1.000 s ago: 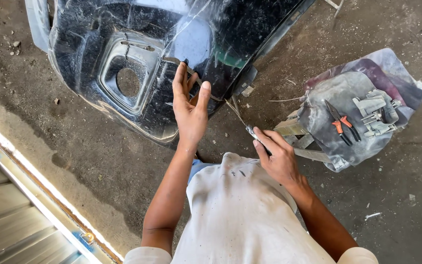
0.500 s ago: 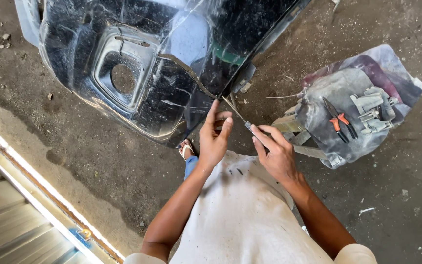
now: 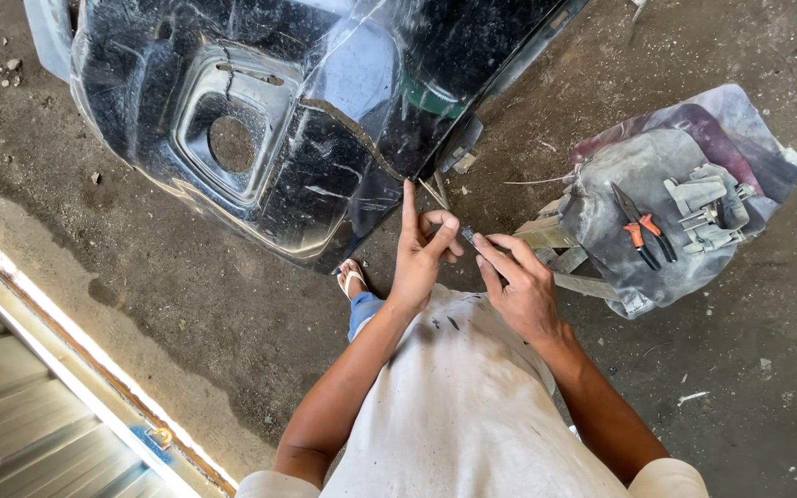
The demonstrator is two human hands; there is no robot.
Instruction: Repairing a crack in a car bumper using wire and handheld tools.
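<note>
Over dirt floor [image 3: 186,332], left hand [image 3: 420,249] forefinger-up against black bumper [image 3: 325,120].

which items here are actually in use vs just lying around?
In use:
- black bumper panel, left hand index finger at its cracked edge
- thin metal tool, pinched in the right hand

Lying about:
- orange-handled pliers on the grey bag
- grey clips beside them
- wood scraps on the concrete floor
</note>
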